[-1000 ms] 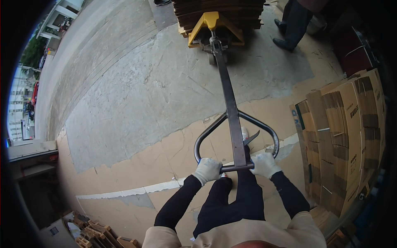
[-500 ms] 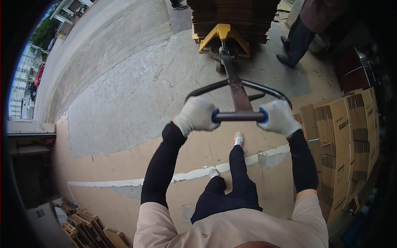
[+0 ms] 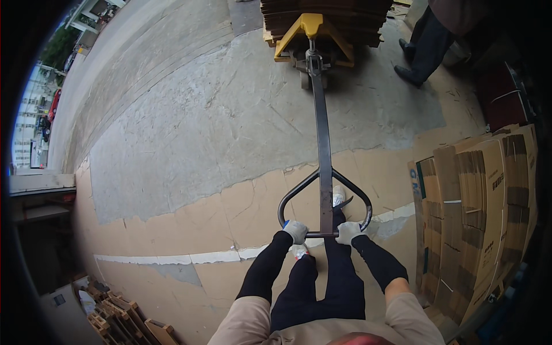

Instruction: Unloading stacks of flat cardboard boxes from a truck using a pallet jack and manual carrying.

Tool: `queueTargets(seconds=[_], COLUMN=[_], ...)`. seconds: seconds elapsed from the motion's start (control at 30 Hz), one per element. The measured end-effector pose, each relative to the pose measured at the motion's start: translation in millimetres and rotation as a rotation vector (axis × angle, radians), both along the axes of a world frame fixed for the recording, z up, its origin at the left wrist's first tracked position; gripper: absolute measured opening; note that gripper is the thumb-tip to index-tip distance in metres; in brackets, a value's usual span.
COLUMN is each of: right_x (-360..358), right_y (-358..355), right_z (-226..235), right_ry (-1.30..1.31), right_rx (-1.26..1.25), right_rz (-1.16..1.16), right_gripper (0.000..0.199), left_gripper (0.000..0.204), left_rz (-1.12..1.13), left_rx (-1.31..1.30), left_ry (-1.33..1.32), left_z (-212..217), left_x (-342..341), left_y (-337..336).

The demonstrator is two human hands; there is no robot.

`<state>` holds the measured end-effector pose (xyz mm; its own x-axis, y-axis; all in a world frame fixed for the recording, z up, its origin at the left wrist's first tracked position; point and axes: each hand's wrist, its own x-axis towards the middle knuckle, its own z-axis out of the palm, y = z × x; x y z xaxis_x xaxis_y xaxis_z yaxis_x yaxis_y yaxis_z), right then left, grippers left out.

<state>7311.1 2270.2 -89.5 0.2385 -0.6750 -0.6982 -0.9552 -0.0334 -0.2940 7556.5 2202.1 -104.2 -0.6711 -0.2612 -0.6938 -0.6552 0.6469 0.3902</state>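
Observation:
I hold the loop handle [image 3: 324,195] of a pallet jack with both gloved hands. My left hand [image 3: 295,231] grips the left end of the crossbar and my right hand [image 3: 348,232] grips the right end. The long dark tiller [image 3: 322,115] runs away from me to the yellow jack head [image 3: 309,29], which sits under a pallet stacked with flat brown cardboard [image 3: 328,14]. The handle is down low, in front of my legs.
A tall stack of flattened cardboard boxes [image 3: 477,213] stands at my right. Another person's legs [image 3: 422,49] are beside the pallet at the top right. Broken wooden pallets [image 3: 123,316] lie at the lower left. Cardboard sheets cover the concrete floor underfoot.
The handle went up toward me half a second ago and has swung back down low. The loaded pallet sits about where it was.

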Motion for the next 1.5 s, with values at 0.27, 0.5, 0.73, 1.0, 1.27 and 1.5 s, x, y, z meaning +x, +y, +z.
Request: queueTargets(seconds=[0.27,0.5,0.73,1.0,1.27,1.5], right_x=[-64.0,-65.4,-33.8,-25.4,-133.4,-152.4], right_y=[-148.8,-337.7,-74.5,-73.4,-264.2,-489.7], right_z=[317.7,488.8,171.8,32.5,323.4,405.2], right_ry=[-0.180,-0.026,-0.017,-0.062,-0.419,-0.447], right_rx=[-0.692,-1.040,-0.629,-0.236,-1.304,-1.431], right_rz=[0.174,0.130,-0.048,0.015,-0.247,-0.445], right_gripper=[0.031,0.044,0.037,0.034,0.021,0.024], left_gripper=[0.030,0.030,0.021,0.022,0.014,0.016], left_rz=[0.012,0.506,0.098,0.043,0.284,0.546], left_rx=[-0.324,-0.088,-0.319,-0.109,-0.974,-1.024], left_ry=[0.376,0.678,0.262,-0.008,1.007,0.982], left_z=[334.6,493.6,189.7,47.0,345.6,440.3], left_x=[-8.9,-23.2,-4.2,-6.0,-11.2,-44.9], left_y=[-178.4,-358.8,-105.1,-84.4,-290.3,-502.5])
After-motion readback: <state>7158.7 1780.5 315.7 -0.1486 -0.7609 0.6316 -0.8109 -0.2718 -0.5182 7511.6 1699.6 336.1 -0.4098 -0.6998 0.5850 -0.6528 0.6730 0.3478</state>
